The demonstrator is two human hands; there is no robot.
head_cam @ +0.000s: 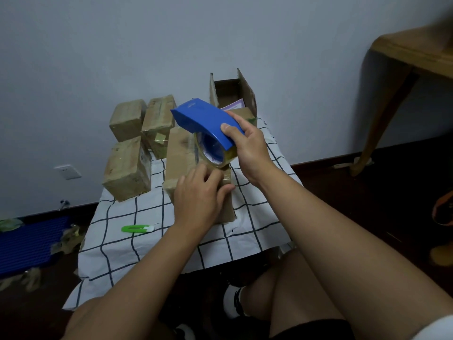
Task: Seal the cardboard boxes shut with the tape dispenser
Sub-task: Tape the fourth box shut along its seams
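- Mid-taping: right hand [247,153] grips blue tape dispenser [206,121] over the box [181,158], dead centre.
- Left hand [198,197], fingers together, presses the tape end down.
- Next, I'd guess: pull toward 12 o'clock.

Bare forearms, black shorts [316,328], white sock [229,301] with dark stripes, bare knees

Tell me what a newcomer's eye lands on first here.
First the blue tape dispenser, gripped by the right hand above the cardboard box at centre. The left hand presses on the box's near end. Taped boxes are stacked at the left on the checked cloth.
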